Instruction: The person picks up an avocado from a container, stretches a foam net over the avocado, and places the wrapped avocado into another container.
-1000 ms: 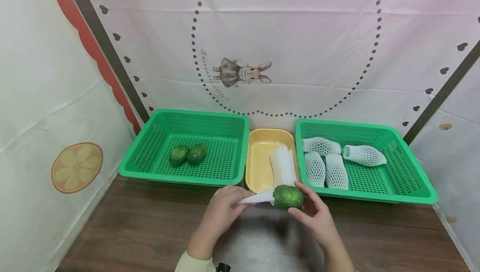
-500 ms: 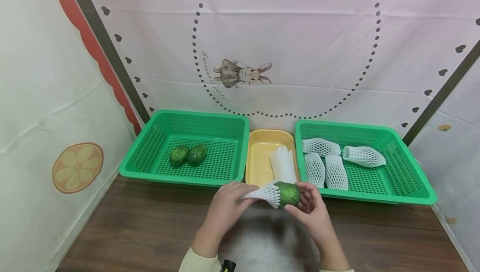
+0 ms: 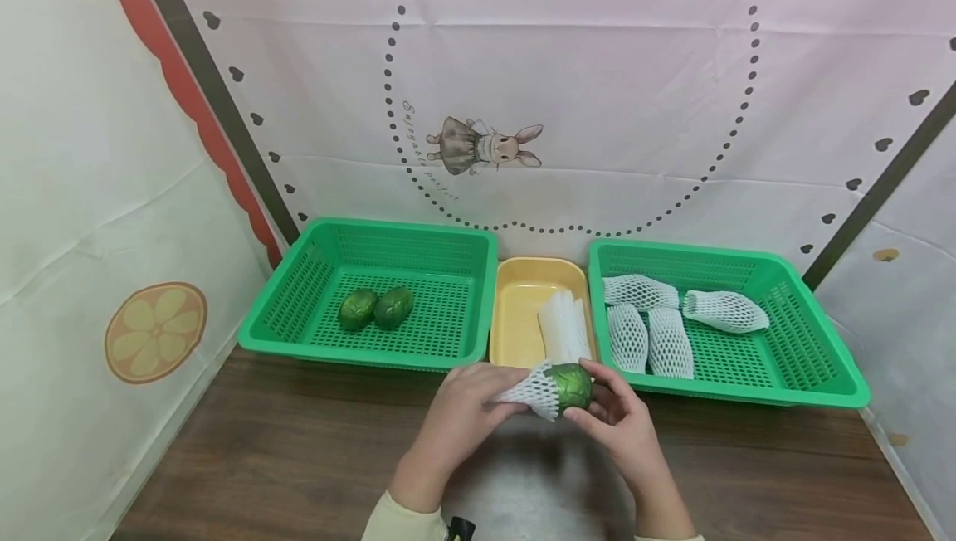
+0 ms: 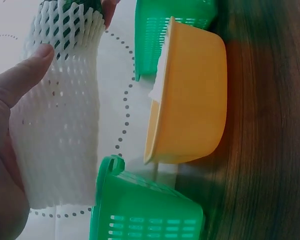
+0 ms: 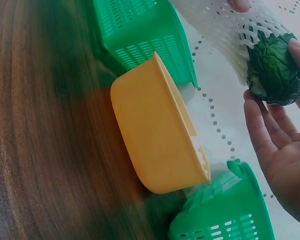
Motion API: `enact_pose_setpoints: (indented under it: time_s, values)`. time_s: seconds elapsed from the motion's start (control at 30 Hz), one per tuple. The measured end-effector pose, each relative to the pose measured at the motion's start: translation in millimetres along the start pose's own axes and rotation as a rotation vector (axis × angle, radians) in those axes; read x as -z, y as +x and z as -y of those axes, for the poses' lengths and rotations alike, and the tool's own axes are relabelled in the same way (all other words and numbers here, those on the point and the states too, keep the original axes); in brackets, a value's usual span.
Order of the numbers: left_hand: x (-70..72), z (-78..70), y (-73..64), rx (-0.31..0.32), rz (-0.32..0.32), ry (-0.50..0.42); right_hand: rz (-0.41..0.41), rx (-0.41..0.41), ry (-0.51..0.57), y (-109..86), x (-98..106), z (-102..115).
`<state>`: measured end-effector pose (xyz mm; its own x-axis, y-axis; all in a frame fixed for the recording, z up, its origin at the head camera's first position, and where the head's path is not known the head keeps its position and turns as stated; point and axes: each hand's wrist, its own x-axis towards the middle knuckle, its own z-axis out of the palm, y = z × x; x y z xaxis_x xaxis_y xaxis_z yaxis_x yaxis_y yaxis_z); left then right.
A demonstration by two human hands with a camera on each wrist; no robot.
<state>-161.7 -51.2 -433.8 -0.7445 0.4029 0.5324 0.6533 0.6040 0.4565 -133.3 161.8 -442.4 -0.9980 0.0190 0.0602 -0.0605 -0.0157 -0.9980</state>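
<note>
A white foam net sleeve (image 3: 534, 390) covers the left part of a glossy dark green, wrinkled oval fruit or vegetable (image 3: 573, 385), held above the table's front. With thumb and fingers my left hand (image 3: 470, 404) pinches the sleeve; the thumb lies on the mesh in the left wrist view. My right hand (image 3: 623, 421) holds the bare end of the green piece (image 5: 276, 67) between thumb and fingers. In the right wrist view, the mesh edge sits partway along it. Two similar green pieces (image 3: 375, 309) lie in the left green basket (image 3: 254, 333).
Between the baskets stands a yellow tray (image 3: 515, 333) with white folded net sleeves (image 3: 563, 325) in it. The right green basket (image 3: 821, 358) contains several pieces in white foam nets (image 3: 670, 342). A patterned cloth wall (image 3: 635, 109) rises behind.
The sleeve has spread open over more of the green piece, with its mesh stretched. My left hand has moved slightly right, and the green piece slightly left.
</note>
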Motion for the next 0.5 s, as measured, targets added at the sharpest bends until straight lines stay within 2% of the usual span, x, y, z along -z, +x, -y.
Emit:
enact_pose_setpoints:
  time_s: [0.27,0.5]
  values:
    - [-1.2,-4.7,1.8,-0.014,-0.007,0.009,-0.022,-0.039,-0.017,-1.3,-2.1,1.7]
    - [1.9,-6.1,1.6,0.004,0.065,0.042,-0.030,-0.013,0.008,-3.7,-5.0,5.4]
